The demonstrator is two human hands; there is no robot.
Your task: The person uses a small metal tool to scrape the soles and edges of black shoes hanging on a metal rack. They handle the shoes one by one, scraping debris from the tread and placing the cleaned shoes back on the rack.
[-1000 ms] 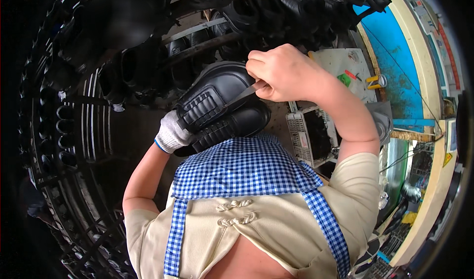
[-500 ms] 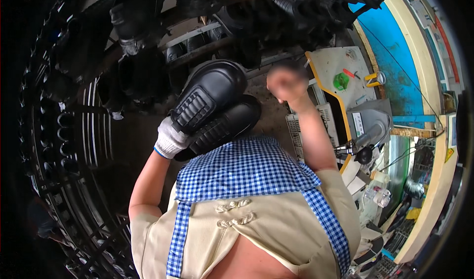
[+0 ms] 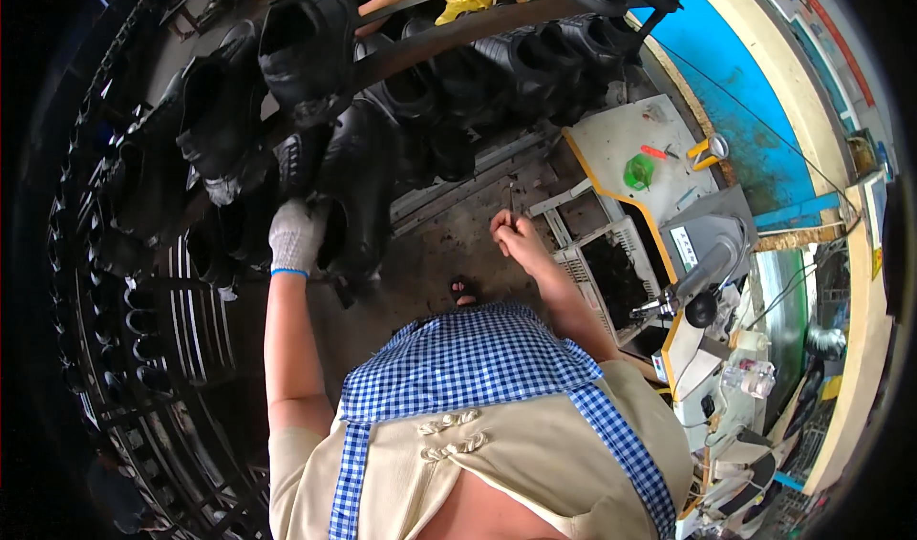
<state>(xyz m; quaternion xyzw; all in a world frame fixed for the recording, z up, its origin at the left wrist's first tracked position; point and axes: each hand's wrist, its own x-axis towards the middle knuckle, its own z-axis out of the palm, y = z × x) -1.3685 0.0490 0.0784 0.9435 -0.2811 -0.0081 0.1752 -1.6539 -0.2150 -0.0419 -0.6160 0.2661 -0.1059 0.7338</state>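
My left hand (image 3: 296,238), in a white knitted glove with a blue cuff, grips a pair of black leather shoes at the shoe rack. One black shoe (image 3: 355,187) stands nearly upright beside the glove. Its mate (image 3: 304,160) shows a ribbed strap area just above my fingers and is partly hidden among other shoes. My bare right hand (image 3: 520,240) hovers over the floor near a white crate, its fingers curled in. A thin stick-like shape (image 3: 511,198) shows above those fingers; whether they hold it is unclear.
Black shoes (image 3: 521,67) crowd the dark metal rack (image 3: 458,30) ahead and to the left. At right stands a worktable (image 3: 635,125) with a green container (image 3: 639,171), a yellow can (image 3: 708,151) and a grey machine (image 3: 712,244). The white crate (image 3: 585,275) sits below it.
My left hand has carried the pair of shoes forward and left, from in front of my apron to the rack. My right hand has come lower and nearer.
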